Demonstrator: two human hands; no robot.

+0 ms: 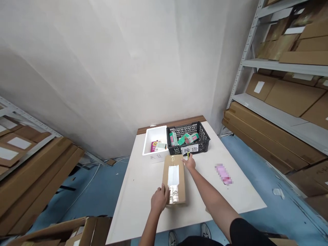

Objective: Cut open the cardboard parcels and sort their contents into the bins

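A long cardboard box (175,171) with a white label and clear tape lies on the white table (143,184). My left hand (159,199) grips its near left corner, fingers wrapped over the edge. My right hand (189,162) is at the box's far right corner, closed on a small yellow and black tool (188,155) whose tip meets the box end. Just beyond stand a white foam bin (155,141) and a black plastic crate (188,138) holding several small green and pink packs.
A blurred pink item (223,174) lies on the table to the right. Metal shelves with flat cardboard cartons (289,99) line the right side; more cartons (33,171) lean at the left. An open carton (74,232) sits on the blue floor near left.
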